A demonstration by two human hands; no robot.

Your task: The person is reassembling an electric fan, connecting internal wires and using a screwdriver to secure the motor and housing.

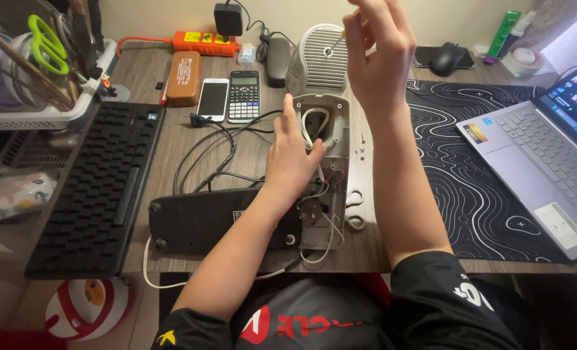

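Grey opened casing (330, 129) lies under my left hand (291, 159), fingers spread flat on it; above it, my right hand (379, 55) pinches a screwdriver (337, 40).

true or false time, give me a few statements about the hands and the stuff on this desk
1. The left hand rests on the opened grey device casing. True.
2. The right hand lies flat on the laptop. False: it is raised above the desk, pinching a thin tool.
3. The calculator lies beside the white phone. True.
4. The black keyboard is to the right of the laptop. False: it lies at the desk's left side.
5. The computer mouse is white. False: it is black.
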